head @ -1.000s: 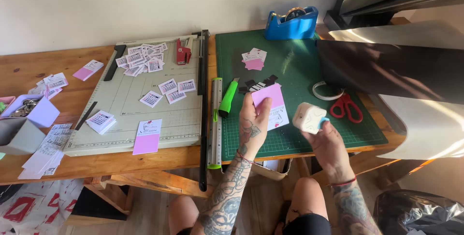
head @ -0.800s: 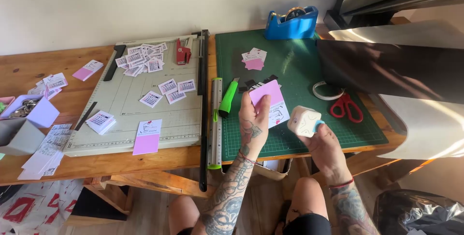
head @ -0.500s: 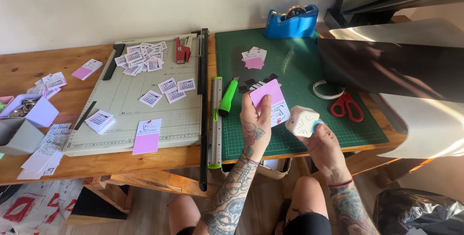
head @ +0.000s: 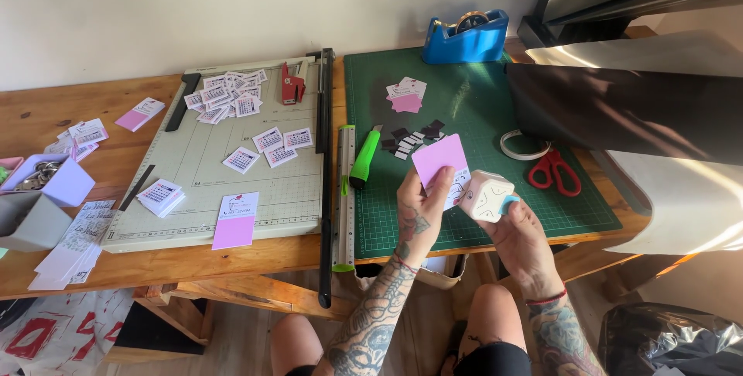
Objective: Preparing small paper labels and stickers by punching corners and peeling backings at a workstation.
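The left hand (head: pixel 418 210) pinches a pink card (head: pixel 439 161) in its fingers above the green cutting mat (head: pixel 464 113). The right hand (head: pixel 520 238) grips a white corner punch (head: pixel 485 195) touching the card's lower right corner.

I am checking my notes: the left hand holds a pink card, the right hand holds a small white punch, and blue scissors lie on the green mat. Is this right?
Not quite. In the head view the scissors on the green mat are red, not blue. The left hand does hold the pink card, and the right hand the small white punch.
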